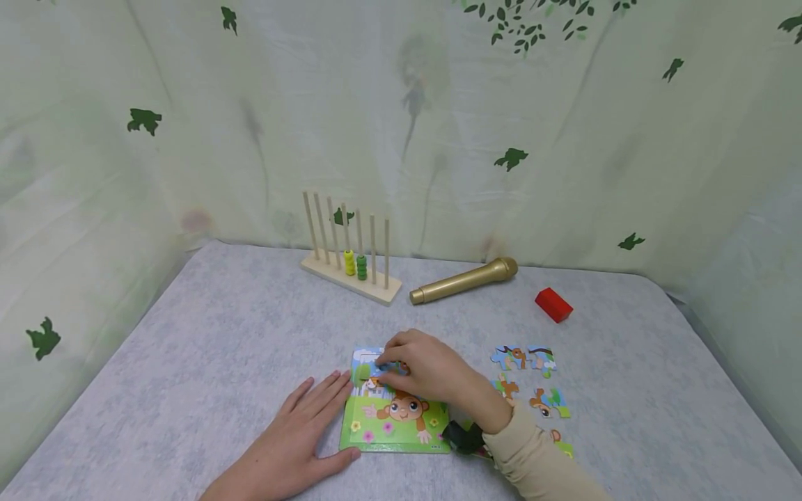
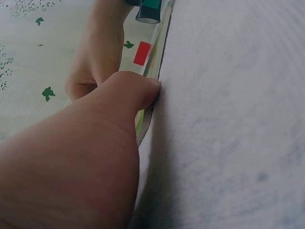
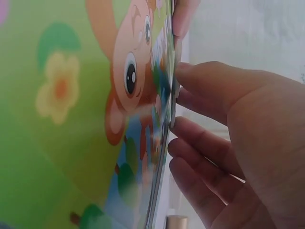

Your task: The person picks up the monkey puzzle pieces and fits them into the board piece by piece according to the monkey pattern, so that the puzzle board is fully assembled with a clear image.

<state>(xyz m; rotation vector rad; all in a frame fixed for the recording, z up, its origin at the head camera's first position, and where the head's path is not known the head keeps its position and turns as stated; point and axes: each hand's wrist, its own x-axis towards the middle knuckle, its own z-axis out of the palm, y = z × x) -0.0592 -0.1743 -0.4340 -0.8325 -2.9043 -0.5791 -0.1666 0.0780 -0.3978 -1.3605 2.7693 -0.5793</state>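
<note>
A picture puzzle board [image 1: 388, 442] with a cartoon monkey on green grass lies near the front of the table. Spread flat beside it, my left hand [image 1: 297, 442] touches its left edge with fingertips and thumb. From the right my right hand [image 1: 432, 369] reaches over the upper half of the board. Its thumb and fingers pinch a thin puzzle piece [image 3: 177, 89], seen edge-on close over the board in the right wrist view. The hand covers part of the printed scene.
Loose puzzle pieces [image 1: 541, 358] lie in a group right of the board, partly behind the right forearm. Farther back stand a wooden peg abacus [image 1: 382, 289] with yellow and green beads, a gold microphone [image 1: 464, 282] and a red block [image 1: 554, 305]. A leaf-printed curtain [image 1: 351, 125] surrounds the table.
</note>
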